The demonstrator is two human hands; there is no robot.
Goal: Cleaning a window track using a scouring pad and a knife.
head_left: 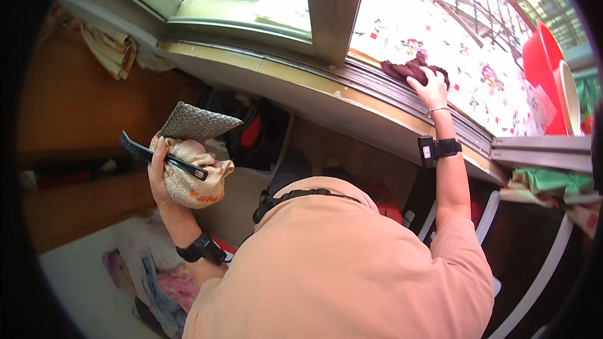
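Head view: right hand (431, 90) is pressing a dark red cloth (408, 69) onto the window sill track (377, 88). Left hand (160, 172) is gripping a beige rag (195, 179), black brush (163, 157) and grey pad (196, 122) below the sill; the overloaded grip is risking a drop.

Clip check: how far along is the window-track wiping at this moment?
Done: nothing can be confirmed; the track's cleanliness is too hard to judge here. In hand: the right hand presses a dark maroon rag onto the grey metal window track. The left hand holds a beige cloth bundle, a black slim tool and a grey mesh pad away from the window. Left: the rest of the track.
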